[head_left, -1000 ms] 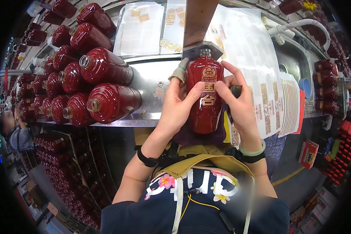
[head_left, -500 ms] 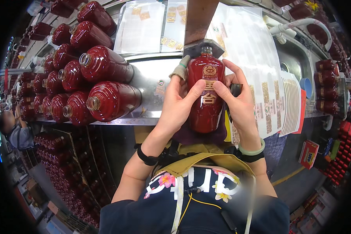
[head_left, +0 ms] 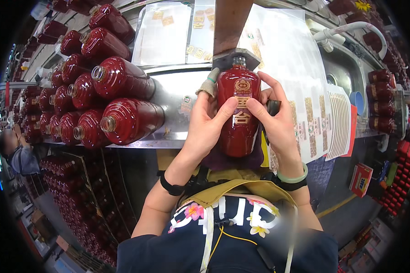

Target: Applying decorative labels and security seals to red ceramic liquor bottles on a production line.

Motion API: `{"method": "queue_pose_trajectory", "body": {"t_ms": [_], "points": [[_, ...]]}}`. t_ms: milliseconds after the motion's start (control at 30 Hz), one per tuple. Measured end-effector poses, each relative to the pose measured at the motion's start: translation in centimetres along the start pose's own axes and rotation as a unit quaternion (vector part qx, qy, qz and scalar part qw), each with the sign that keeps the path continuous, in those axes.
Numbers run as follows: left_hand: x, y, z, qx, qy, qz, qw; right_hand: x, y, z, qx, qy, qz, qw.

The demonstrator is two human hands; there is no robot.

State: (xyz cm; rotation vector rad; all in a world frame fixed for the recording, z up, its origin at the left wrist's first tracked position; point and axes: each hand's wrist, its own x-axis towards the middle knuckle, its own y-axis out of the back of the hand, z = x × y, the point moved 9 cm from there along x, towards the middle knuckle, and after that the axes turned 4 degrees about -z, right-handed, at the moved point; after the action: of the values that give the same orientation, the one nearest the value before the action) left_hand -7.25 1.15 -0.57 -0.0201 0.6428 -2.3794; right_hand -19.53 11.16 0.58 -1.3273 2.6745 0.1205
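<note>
A glossy dark red bottle (head_left: 238, 141) lies tilted in front of me, its uncapped clear glass neck pointing away. Gold decals run down its front. My left hand (head_left: 202, 125) grips its left side, thumb pressed on the gold lettering; a pale cloth cover with a green band sits on one finger. My right hand (head_left: 281, 125) holds the opposite side, its thumb on the same lettering and close to the left one. The bottle's base is toward me, over a dark purple cloth (head_left: 212, 160). Beside my right fingers a small dark object (head_left: 273, 107) shows in part.
Several uncapped red bottles (head_left: 131, 119) crowd the metal table at left. A brown post (head_left: 231, 27) stands just beyond the bottle's neck. White decal sheets (head_left: 282, 45) lie at right, others (head_left: 161, 36) at far left. A sink (head_left: 339, 75) with a curved pipe is farther right.
Bottle and hands appear slightly lower and farther left, along with a small shift of the whole view. Both thumbs stay pressed on the gold lettering.
</note>
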Motion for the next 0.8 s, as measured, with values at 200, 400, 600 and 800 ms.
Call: {"method": "queue_pose_trajectory", "body": {"t_ms": [200,400,600,800], "points": [[0.1,-0.1,0.2,-0.002,0.003,-0.006,1.000,0.1,0.1,0.2,-0.005,0.002,-0.003,1.000],[0.1,-0.1,0.2,0.005,0.006,0.000,1.000,0.1,0.1,-0.1,-0.006,-0.008,-0.008,1.000],[0.1,0.0,0.5,0.017,0.004,0.002,1.000,0.7,0.0,-0.9,0.011,-0.054,-0.005,0.998],[0.1,-0.5,0.8,0.055,-0.020,0.006,0.998,1.7,0.2,-0.8,-0.013,-0.035,0.004,0.999]]}}
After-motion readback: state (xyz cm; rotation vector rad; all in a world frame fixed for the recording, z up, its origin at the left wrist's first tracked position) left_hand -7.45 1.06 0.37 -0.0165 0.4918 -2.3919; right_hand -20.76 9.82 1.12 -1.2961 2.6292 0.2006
